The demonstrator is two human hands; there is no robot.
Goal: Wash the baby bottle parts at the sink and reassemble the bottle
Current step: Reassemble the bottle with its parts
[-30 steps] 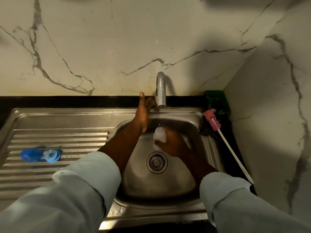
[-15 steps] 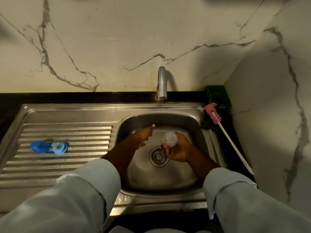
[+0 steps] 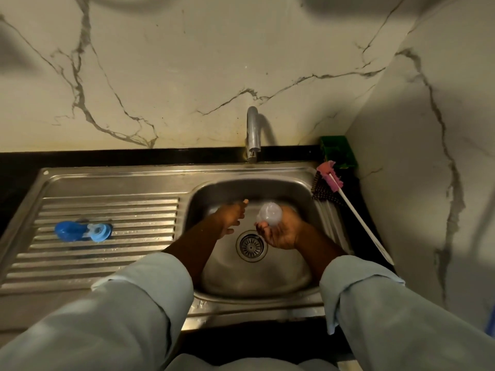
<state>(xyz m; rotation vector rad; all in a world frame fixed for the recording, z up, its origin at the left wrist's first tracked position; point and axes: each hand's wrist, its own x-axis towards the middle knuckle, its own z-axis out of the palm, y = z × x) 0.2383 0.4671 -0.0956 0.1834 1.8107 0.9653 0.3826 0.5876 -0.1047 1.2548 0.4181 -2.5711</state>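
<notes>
Bottle (image 3: 268,214) is resting in the right hand (image 3: 281,231) over the sink (image 3: 316,199) basin, fingers clamped around it. Left hand (image 3: 231,214) is hovering beside, fingers apart and empty. Advice: keep its mouth tilting down to drain, then fetch the blue cap (image 3: 83,231) from the drainboard's left side.

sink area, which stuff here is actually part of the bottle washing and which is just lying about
Part of the job:
- clear bottle, held in the right hand over the sink
- left hand, empty, beside it
- blue bottle parts on the drainboard
- tap
- pink-headed bottle brush, lying at the sink's right edge

Just lying about:
- green holder in the corner
- dark scrubber under the brush
</notes>
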